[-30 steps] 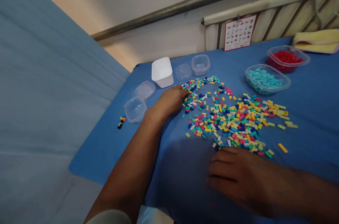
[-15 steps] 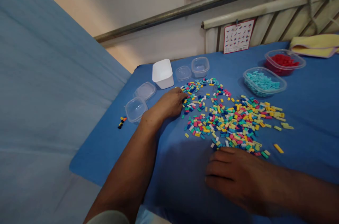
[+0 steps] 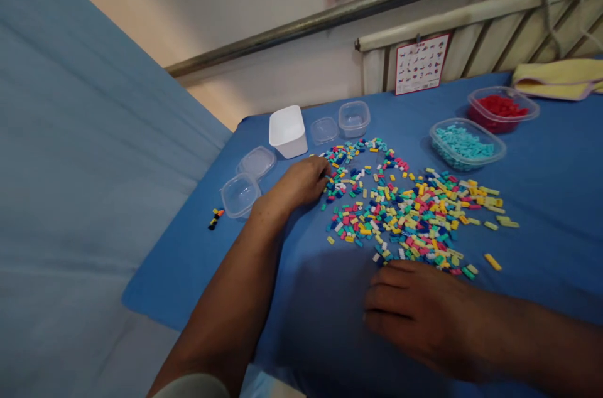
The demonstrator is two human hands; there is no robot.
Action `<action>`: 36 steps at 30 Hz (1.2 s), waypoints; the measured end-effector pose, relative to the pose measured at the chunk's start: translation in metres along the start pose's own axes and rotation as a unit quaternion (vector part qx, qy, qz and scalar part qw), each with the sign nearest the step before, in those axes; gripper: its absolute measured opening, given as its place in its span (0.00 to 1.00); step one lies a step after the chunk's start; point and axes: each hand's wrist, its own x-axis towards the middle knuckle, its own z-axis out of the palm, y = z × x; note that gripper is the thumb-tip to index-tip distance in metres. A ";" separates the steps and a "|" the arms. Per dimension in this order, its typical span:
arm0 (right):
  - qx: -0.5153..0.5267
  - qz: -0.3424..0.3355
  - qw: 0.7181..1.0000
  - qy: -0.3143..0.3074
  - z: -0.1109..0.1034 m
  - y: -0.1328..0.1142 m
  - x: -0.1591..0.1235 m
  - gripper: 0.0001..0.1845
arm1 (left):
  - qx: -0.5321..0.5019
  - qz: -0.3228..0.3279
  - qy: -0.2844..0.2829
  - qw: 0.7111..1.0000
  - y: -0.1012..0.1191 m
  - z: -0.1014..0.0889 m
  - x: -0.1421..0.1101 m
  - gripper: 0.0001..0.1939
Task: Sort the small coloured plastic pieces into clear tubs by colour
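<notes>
A spread of small toy building bricks (image 3: 414,209) in yellow, pink, green, white and blue lies on the blue cloth. My left hand (image 3: 306,178) is at the left edge of this spread, palm down. Its fingers curl in among the bricks, and the fingertips are largely hidden, so whatever they hold does not show. Just below the spread, my right hand (image 3: 419,316) rests on the cloth. Its fingers lie loosely bent side by side, slightly apart, with the index side touching or close to the nearest bricks. Nothing is visible in it.
Behind my left hand stand a white tub (image 3: 288,132), a clear container (image 3: 354,118) and a flat lid (image 3: 325,130). Another clear container (image 3: 240,195) and lid (image 3: 257,163) sit left, near a small black-and-orange piece (image 3: 216,219). Tubs of turquoise bricks (image 3: 466,142) and red bricks (image 3: 503,108) stand right.
My left fingers have curled in and drawn slightly back from the bricks. My right hand has stayed in place. The view has shifted a little.
</notes>
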 end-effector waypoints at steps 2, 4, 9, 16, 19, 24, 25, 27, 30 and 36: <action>-0.002 -0.002 1.000 0.002 -0.001 0.000 0.000 0.09 | -0.007 0.003 0.000 1.000 -0.002 0.000 0.000 0.11; -0.002 -0.005 1.000 0.005 0.000 0.000 0.000 0.08 | -0.013 0.014 0.002 1.000 -0.003 0.000 -0.001 0.10; 0.001 -0.007 1.000 0.014 0.001 0.000 0.001 0.07 | -0.021 0.034 0.009 0.999 -0.005 0.000 -0.003 0.06; -0.014 -0.008 1.000 0.000 -0.005 0.001 0.003 0.06 | 0.007 0.033 0.012 0.999 -0.004 0.002 -0.002 0.06; -0.036 -0.015 0.999 -0.003 -0.008 0.002 0.006 0.06 | 0.010 0.028 0.022 0.999 -0.007 0.000 0.000 0.09; -0.081 -0.039 0.996 -0.007 -0.014 0.005 0.011 0.04 | -0.052 0.033 0.088 0.994 -0.002 -0.007 0.002 0.15; -0.085 -0.044 0.995 -0.010 -0.014 0.006 0.012 0.04 | -0.077 0.030 0.103 0.991 0.002 -0.009 0.003 0.15; -0.090 -0.047 0.995 -0.019 -0.015 0.008 0.014 0.05 | -0.125 0.027 0.121 0.984 0.016 -0.010 0.009 0.14; -0.090 -0.052 0.994 -0.024 -0.017 0.009 0.016 0.07 | -0.181 0.052 0.110 0.976 0.047 -0.011 0.024 0.12; -0.086 -0.052 0.995 -0.018 -0.022 0.009 0.016 0.07 | -0.215 0.136 0.071 0.965 0.127 -0.018 0.075 0.11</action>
